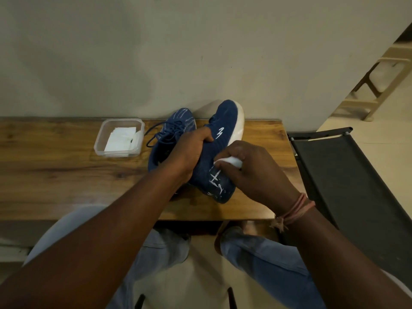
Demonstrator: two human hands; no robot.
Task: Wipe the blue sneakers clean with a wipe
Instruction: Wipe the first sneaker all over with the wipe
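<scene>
- The wooden table (55,175) carries everything; it stands against a pale wall, with a dark folding chair (347,175) just beside its right end.
- One blue sneaker (219,139) is tipped on its side, toe pointing away from me, its white sole turned to the right. My left hand (191,150) has its fingers curled into the collar, holding the shoe steady.
- The other sneaker (176,123) sits just behind and to the left, laces loose, touching the held one. I judge it is not yet done.
- The clear plastic tub (119,137) near the back edge holds folded white wipes, well within reach.
- My right hand (252,172) pinches the wipe (229,162) in curled fingers against the heel side of the upper, beside the white markings.
- I am mid-wipe on this side. Next I reckon I must work toward the sole, then turn the shoe; my own left forearm crowds the inner side.
</scene>
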